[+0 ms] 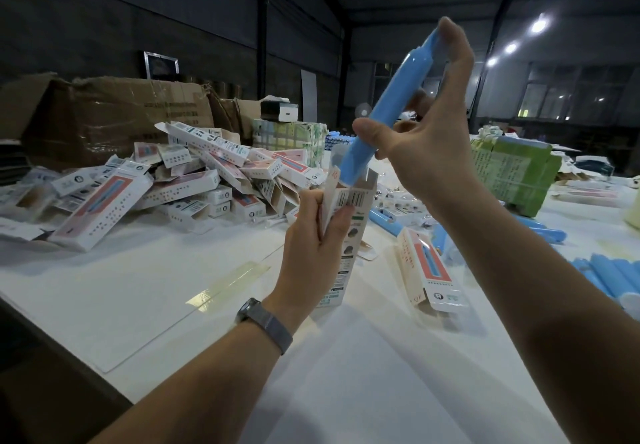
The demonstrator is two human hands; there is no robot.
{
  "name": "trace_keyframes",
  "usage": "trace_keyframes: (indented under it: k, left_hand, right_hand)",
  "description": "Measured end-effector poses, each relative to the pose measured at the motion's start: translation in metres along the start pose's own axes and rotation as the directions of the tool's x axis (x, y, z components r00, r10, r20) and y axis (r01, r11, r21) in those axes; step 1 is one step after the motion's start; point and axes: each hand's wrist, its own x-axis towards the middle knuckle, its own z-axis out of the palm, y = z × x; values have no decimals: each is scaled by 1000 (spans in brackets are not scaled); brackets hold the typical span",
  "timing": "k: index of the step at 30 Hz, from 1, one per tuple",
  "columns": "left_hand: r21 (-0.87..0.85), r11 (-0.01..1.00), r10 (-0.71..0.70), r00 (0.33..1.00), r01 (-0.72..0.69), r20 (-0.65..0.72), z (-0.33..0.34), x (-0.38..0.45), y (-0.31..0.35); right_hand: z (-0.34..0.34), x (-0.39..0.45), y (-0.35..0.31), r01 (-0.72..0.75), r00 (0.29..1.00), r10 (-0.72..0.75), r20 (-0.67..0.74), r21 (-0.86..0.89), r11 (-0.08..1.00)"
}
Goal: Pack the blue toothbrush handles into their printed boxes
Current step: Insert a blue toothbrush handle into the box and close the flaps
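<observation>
Insertion is under way. The left grip clasps an upright box standing on the table, top flaps open. Above it, the right grip pinches a blue handle, tilted, lower end just inside the mouth. Next, I judge: straighten it, slide down, then close flaps. Beyond the left grip lies a pile of boxes.

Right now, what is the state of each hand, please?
Left hand: closed, gripping the open printed box.
Right hand: closed, holding the blue toothbrush handle, its lower end at the box opening.
</observation>
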Motion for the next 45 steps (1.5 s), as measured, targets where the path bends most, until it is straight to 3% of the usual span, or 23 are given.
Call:
trace_keyframes:
  k: [5, 10, 14, 24, 27, 30, 32, 37, 42, 45]
  left_hand:
    - [-3, 1000, 4, 1000, -4, 5, 0, -1, 1]
    - [-23, 1000, 1, 1000, 0, 30, 1, -3, 4]
    - [2, 1000, -3, 1000, 3, 16, 2, -3, 4]
    - [-1, 1000, -19, 1000, 19, -16, -3, -2, 2]
    - [8, 1000, -7, 1000, 7, -5, -2, -3, 1]
    - [15, 1000, -4, 1000, 4, 6, 1, -2, 0]
    - [33, 999, -15, 1000, 16, -23, 1, -1, -3]
    - [32, 999, -37, 997, 40, -73, -1, 0, -4]
    - [37, 999, -2, 997, 4, -71, -2, 1, -5]
    - [30, 1000, 9, 997, -7, -72, -3, 1, -4]
  right_hand:
    - [-1, 0, -11, 97, 995, -95, 39, -48, 994]
    - [-2, -3, -7, -74, 995, 76, 71, -26, 997]
    - [2, -10, -7, -53, 995, 60, 79, -87, 995]
    - [2, -14, -3, -133, 990, 133, 50, 7, 991]
    - [2, -16, -3, -175, 980, 170, 101, 47, 983]
    - [11, -27, -3, -156, 963, 182, 200, -137, 978]
    - [19, -36, -1, -114, 969, 157, 191, -219, 969]
    - [24, -34, 2, -133, 983, 150, 101, -157, 978]
    - [31, -49, 14, -129, 960, 184, 212, -248, 960]
    - [34, -49, 16, -118, 967, 168, 190, -251, 961]
